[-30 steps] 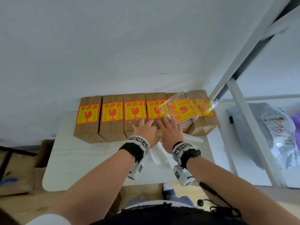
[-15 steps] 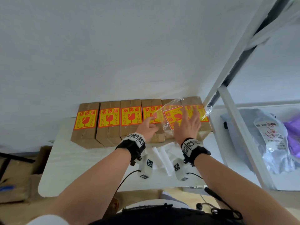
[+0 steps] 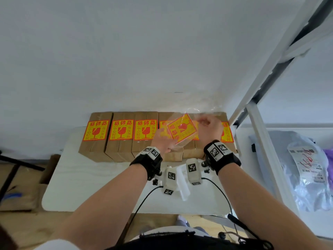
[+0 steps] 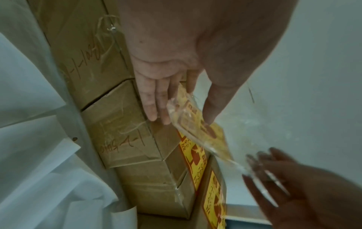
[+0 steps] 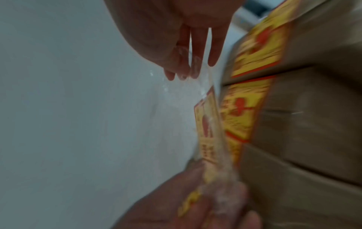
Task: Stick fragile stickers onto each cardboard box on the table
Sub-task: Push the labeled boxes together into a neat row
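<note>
Holding the clear sticker bag (image 3: 182,132) above the labelled cardboard boxes (image 3: 122,136), left hand (image 3: 163,141) pinches its lower corner, right hand (image 3: 210,129) its mouth — thin film could tear or slip, spilling stickers.

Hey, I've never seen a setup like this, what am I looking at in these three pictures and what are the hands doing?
No machine here: a person wears a head camera and one on each wrist. The head view looks down at a white table with a row of cardboard boxes, each already bearing a yellow fragile sticker. The left hand and right hand both pinch a clear plastic bag of stickers above the boxes. The wrist views show the same bag close up. Peeled white backing papers lie nearer the person.
</note>
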`<state>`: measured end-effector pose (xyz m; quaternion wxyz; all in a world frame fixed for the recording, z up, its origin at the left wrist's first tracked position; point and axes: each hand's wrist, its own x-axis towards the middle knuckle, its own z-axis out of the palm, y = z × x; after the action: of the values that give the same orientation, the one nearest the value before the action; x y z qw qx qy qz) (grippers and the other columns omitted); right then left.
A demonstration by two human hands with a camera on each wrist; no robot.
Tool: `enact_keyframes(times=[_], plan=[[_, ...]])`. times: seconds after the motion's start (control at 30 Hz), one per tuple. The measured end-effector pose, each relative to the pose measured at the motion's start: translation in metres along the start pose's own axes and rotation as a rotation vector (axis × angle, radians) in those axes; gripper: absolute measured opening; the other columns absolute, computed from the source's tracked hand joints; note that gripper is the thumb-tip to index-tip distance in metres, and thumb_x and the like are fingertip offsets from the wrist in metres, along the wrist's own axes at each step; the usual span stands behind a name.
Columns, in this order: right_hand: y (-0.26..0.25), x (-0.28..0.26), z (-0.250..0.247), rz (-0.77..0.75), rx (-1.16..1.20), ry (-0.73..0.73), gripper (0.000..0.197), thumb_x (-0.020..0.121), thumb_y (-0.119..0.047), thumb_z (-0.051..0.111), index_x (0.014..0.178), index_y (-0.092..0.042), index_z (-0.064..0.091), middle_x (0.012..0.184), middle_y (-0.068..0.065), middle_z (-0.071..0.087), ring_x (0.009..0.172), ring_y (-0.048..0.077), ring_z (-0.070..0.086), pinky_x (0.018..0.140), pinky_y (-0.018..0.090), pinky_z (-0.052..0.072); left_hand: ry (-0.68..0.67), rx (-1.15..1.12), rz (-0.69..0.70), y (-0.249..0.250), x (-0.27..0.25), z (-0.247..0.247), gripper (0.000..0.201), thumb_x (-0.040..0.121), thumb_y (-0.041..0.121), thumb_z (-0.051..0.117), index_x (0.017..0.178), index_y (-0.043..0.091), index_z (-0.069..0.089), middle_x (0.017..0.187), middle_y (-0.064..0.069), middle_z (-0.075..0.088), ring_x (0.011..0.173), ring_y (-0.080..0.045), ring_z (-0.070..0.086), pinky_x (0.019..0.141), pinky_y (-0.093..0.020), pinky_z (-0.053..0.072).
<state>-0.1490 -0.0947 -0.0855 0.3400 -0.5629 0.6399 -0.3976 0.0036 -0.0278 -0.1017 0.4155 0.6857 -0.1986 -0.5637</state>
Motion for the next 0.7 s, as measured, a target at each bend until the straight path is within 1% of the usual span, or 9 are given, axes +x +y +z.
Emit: enact_keyframes(times=[0.07,0.13,0.2,0.27,0.37,0.47,0.57,0.63,0.7], plan=[[-0.024,0.002,0.009,-0.121,0.106,-0.042,0.024,0.080,0.003,0.066,0.073,-0.020,0.067,0.083,-0.002,0.070,0.071,-0.002,0.061,0.063,0.006,0.045,0.033,-0.133,0.000,0.002,0.000,-0.010,0.106,0.073,-0.002,0.081,0.152,0.023,0.015,0.149,-0.016,0.040,0.127,-0.038,0.052,0.108,-0.060,0.037],[-0.046,0.003,0.020,-0.197,0.222,-0.116,0.032,0.077,0.009,0.064,0.069,-0.022,0.063,0.080,-0.001,0.071,0.077,0.010,0.068,0.069,0.020,0.054,0.105,-0.109,0.037,0.004,-0.001,-0.028,0.128,0.060,0.019,0.093,0.155,0.024,0.008,0.157,-0.013,0.031,0.135,-0.036,0.045,0.112,-0.057,0.034],[-0.068,0.003,0.032,-0.242,0.305,-0.200,0.041,0.075,0.017,0.059,0.066,-0.023,0.058,0.072,-0.006,0.067,0.083,0.016,0.072,0.072,0.028,0.056,0.280,0.054,0.123,0.006,-0.007,-0.050,0.132,0.060,0.032,0.093,0.156,0.018,0.005,0.162,-0.009,0.018,0.146,-0.029,0.028,0.118,-0.051,0.026],[-0.086,0.000,0.047,-0.290,0.344,-0.276,0.044,0.076,0.019,0.059,0.064,-0.023,0.054,0.066,-0.010,0.061,0.082,0.014,0.073,0.073,0.027,0.055,0.398,0.120,0.226,0.010,-0.013,-0.077,0.133,0.060,0.040,0.092,0.157,0.020,0.003,0.165,-0.003,0.010,0.150,-0.024,0.014,0.121,-0.051,0.019],[-0.112,-0.012,0.078,-0.347,0.373,-0.361,0.043,0.077,0.021,0.060,0.064,-0.019,0.052,0.067,-0.003,0.058,0.078,0.009,0.072,0.073,0.025,0.055,0.437,0.132,0.309,0.020,-0.024,-0.124,0.103,0.066,0.046,0.087,0.150,0.020,0.034,0.156,-0.003,0.034,0.142,-0.024,0.033,0.115,-0.045,0.032],[-0.138,-0.034,0.119,-0.389,0.388,-0.442,0.040,0.077,0.021,0.060,0.064,-0.016,0.053,0.073,0.010,0.062,0.084,0.012,0.073,0.075,0.025,0.055,0.429,0.019,0.307,0.031,-0.030,-0.178,0.055,0.078,0.030,0.081,0.126,0.012,0.061,0.126,-0.007,0.065,0.118,-0.025,0.060,0.101,-0.037,0.047],[-0.161,-0.064,0.167,-0.434,0.290,-0.457,0.038,0.077,0.016,0.054,0.068,-0.021,0.056,0.094,0.006,0.067,0.094,0.013,0.068,0.081,0.028,0.055,0.468,-0.069,0.304,0.034,-0.035,-0.235,0.014,0.084,0.012,0.075,0.097,0.012,0.070,0.098,-0.011,0.073,0.092,-0.028,0.070,0.084,-0.037,0.056],[-0.175,-0.083,0.198,-0.466,0.181,-0.471,0.033,0.079,0.009,0.053,0.076,-0.023,0.059,0.107,-0.003,0.062,0.102,0.011,0.062,0.085,0.026,0.050,0.503,-0.105,0.311,0.033,-0.037,-0.274,0.011,0.085,0.007,0.072,0.083,0.017,0.067,0.084,-0.005,0.071,0.080,-0.027,0.069,0.073,-0.034,0.059],[-0.183,-0.099,0.226,-0.491,0.076,-0.484,0.027,0.083,0.003,0.053,0.088,-0.024,0.060,0.114,-0.008,0.056,0.108,0.010,0.057,0.091,0.026,0.047,0.567,-0.089,0.302,0.031,-0.037,-0.314,0.021,0.086,0.004,0.069,0.075,0.020,0.062,0.074,0.001,0.065,0.070,-0.020,0.064,0.057,-0.021,0.055]])
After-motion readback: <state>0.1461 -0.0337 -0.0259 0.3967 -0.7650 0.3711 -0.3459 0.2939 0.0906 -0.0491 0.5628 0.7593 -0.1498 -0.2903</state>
